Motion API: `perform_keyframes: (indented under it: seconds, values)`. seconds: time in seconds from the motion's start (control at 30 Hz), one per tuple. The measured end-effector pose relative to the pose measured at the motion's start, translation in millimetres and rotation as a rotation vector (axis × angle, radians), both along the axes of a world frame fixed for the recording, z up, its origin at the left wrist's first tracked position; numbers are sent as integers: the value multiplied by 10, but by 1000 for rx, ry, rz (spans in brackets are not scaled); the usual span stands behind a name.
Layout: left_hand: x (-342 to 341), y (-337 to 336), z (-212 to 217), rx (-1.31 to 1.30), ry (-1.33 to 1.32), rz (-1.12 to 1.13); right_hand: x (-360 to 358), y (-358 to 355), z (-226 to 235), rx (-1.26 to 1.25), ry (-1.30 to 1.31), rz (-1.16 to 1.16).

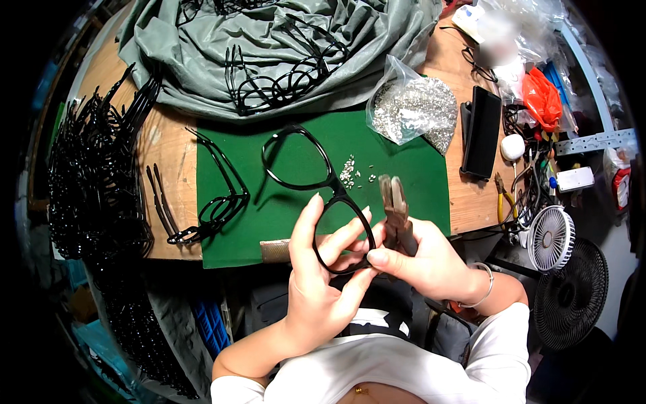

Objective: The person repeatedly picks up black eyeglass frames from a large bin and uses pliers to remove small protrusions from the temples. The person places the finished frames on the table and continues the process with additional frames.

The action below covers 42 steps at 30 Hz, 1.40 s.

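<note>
A black eyeglass frame (pixel 334 182) without visible lenses is held up over the near edge of a green mat (pixel 404 195). My left hand (pixel 323 283) grips its nearer rim, fingers curled round and through the opening. In my right hand (pixel 434 262) are pliers (pixel 397 209), their jaws pointing away from me; my thumb also presses the end of that rim. Small silvery pieces (pixel 348 172) lie loose on the mat beyond the pliers. Farther back, a clear plastic bag (pixel 414 111) holds many more of them.
Black eyeglass frames pile up (pixel 101 175) at the left, and several rest on a grey cloth (pixel 188 74) at the back. Folded glasses (pixel 219 212) lie left of the mat. A black phone (pixel 482 135), yellow-handled pliers (pixel 505 198), cables and a white fan (pixel 551 237) are at the right.
</note>
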State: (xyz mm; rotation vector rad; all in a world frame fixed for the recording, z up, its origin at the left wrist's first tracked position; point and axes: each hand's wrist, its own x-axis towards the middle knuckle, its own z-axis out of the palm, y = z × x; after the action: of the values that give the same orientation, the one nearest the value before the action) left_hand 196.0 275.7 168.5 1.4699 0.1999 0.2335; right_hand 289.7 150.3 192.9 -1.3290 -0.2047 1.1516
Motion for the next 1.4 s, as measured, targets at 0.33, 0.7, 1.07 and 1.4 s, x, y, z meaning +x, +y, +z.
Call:
perform_keyframes:
  seconds: [0.33,0.7,1.07,1.4]
  values:
    - [-23,-13,-19,173,-104,11,-100,11,66,86,-90,-57]
    - [-98,181,168,-318,67,-83,49,-93,181,14,-158,218]
    - [-125,232,160,-300,97,-150,180,-151,217,-205,-366,789]
    - [-59,133,118,-297,194,-88,201,-143,137,-384,-598,836]
